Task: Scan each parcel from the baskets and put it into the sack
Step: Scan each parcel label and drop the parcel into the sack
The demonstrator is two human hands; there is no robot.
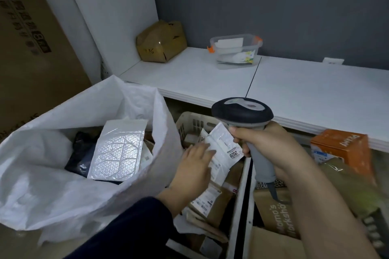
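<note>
A white woven sack stands open at the left, with a silver bubble mailer and a dark parcel inside. My left hand reaches into the left basket and its fingers lie on a white bubble-mailer parcel with a label reading 2028. My right hand grips the handle of a grey barcode scanner, held just above and to the right of that parcel. More labelled parcels lie lower in the basket.
A second basket at the right holds brown cardboard parcels and an orange box. Above the baskets runs a white shelf carrying a brown wrapped package and a clear plastic container. A large cardboard box stands at the far left.
</note>
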